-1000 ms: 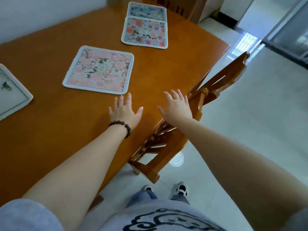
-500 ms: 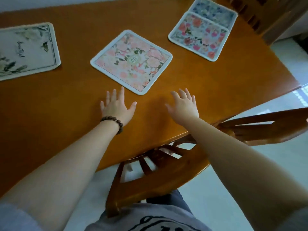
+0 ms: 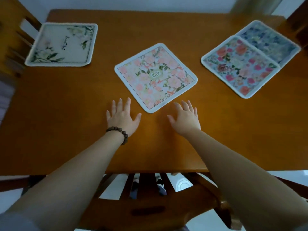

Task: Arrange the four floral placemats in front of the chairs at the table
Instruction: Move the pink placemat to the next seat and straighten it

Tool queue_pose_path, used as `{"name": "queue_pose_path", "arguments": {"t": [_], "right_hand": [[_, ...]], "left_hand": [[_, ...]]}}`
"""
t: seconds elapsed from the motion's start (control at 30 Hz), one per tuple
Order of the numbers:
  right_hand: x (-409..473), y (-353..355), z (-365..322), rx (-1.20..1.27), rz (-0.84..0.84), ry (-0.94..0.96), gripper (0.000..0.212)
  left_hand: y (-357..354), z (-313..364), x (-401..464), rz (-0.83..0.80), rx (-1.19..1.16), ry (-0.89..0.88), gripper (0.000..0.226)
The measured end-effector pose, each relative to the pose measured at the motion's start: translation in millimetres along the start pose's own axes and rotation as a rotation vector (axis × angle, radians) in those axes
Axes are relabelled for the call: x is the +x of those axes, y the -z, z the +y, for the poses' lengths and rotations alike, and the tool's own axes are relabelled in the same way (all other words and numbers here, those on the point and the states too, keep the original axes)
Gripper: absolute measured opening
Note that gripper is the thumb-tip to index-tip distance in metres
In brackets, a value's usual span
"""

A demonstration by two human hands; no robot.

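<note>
Several floral placemats lie on the orange wooden table [image 3: 66,117]. A pale pink one [image 3: 155,76] sits turned like a diamond at the middle. A cream one with green leaves [image 3: 62,45] lies far left. At the far right a red-and-pink one [image 3: 240,65] overlaps a blue one [image 3: 270,41]. My left hand [image 3: 122,118], with a bead bracelet on the wrist, hovers open just below-left of the pink mat's near corner. My right hand [image 3: 185,118] is open just below-right of that corner. Neither hand touches a mat.
A wooden chair [image 3: 150,202] is tucked under the near table edge, right below my arms. Another chair's back [image 3: 15,39] shows at the far left behind the cream mat. Dark wood of a third chair [image 3: 298,22] is at the far right corner.
My view has swung from the table's right end to face the long side squarely. Both open hands have moved closer to the pink mat's near corner. The mats have not moved.
</note>
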State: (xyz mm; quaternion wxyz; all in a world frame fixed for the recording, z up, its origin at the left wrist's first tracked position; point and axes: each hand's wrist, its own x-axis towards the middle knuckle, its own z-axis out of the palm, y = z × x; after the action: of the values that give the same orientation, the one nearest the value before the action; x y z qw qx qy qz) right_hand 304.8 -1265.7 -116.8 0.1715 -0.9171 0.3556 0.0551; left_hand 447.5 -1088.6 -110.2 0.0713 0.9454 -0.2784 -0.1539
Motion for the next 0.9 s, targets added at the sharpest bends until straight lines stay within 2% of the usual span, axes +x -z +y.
{"name": "queue_pose_path", "arguments": {"t": [0.2,0.37,0.6,0.8,0.9], "right_hand": [[46.6,12.7,9.6,0.091,0.019,-0.03,0.068],[109.3,27.3,22.0,0.135,0.037,-0.059,0.07],[183.6,17.5,34.6,-0.051,-0.053,0.031,0.075],[211.4,2.5,48.0,-0.077,-0.095,-0.054,0.087],[214.6,-6.3,48.2,-0.105,-0.031,-0.073,0.091]], "left_hand": [[7.8,-6.2,29.0,0.044,-0.011,0.032,0.076],[14.3,-7.5,87.3,0.083,-0.013,0.01,0.076],[-8.3,6.4,172.5,0.012,0.031,-0.066,0.078],[-12.8,0.7,237.3,-0.009,0.136,-0.076,0.083],[-13.0,-3.4,254.4,0.016,0.114,-0.049,0.083]]}}
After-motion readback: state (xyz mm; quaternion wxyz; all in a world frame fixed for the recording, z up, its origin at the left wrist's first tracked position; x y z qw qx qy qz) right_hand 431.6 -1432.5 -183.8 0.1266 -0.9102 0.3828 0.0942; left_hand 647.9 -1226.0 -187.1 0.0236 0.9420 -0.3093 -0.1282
